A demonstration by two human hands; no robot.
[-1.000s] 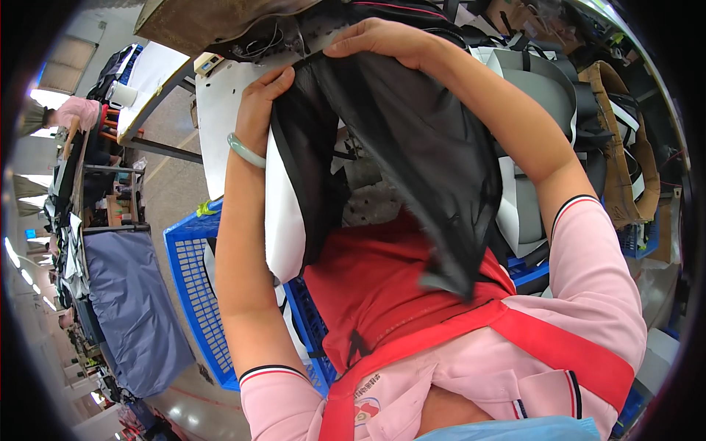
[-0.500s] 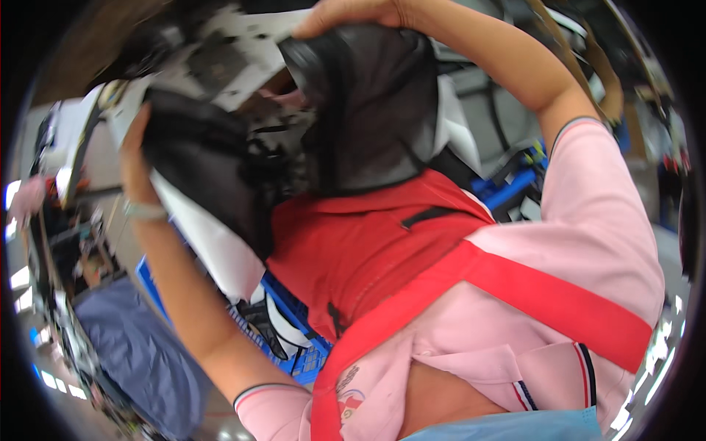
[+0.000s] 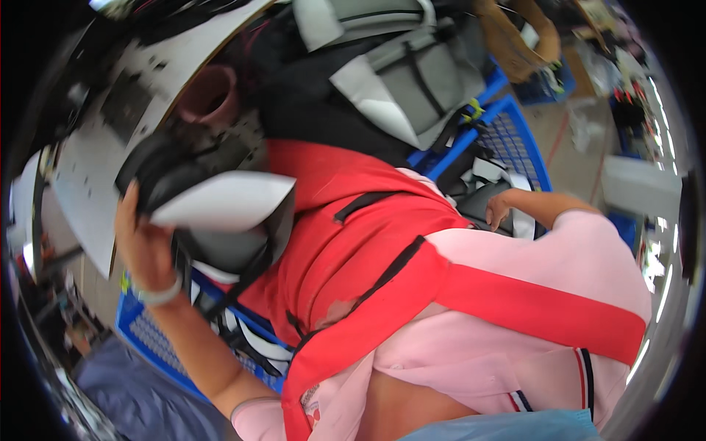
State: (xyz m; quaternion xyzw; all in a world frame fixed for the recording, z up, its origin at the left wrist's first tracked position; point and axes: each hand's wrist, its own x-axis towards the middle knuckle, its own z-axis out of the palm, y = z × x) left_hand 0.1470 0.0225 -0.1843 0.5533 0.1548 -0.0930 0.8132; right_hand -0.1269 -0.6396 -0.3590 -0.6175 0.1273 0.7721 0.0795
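My left hand (image 3: 149,248) grips the side of a black and grey fabric bag (image 3: 224,248), its fingers up along the black part. A white flap (image 3: 228,200) sticks out across the bag, and a dark strap hangs from it beside my red apron (image 3: 353,198). My right hand (image 3: 498,210) holds nothing that I can see. Its fingers hang loosely, slightly apart, above grey and white fabric pieces (image 3: 482,192) in a blue crate (image 3: 526,136) on the right.
More grey bags with white flaps (image 3: 375,99) lie ahead on dark fabric. A white worktable (image 3: 84,158) with a pink bucket (image 3: 209,94) beside it is at the far left. Another blue crate (image 3: 151,345) stands left of my body. A cardboard box (image 3: 518,44) is at the far right.
Both hands were raised on the black fabric bag. My right hand has let go and come down to the right-hand crate. The bag, in my left hand, has moved lower, showing its grey and white side.
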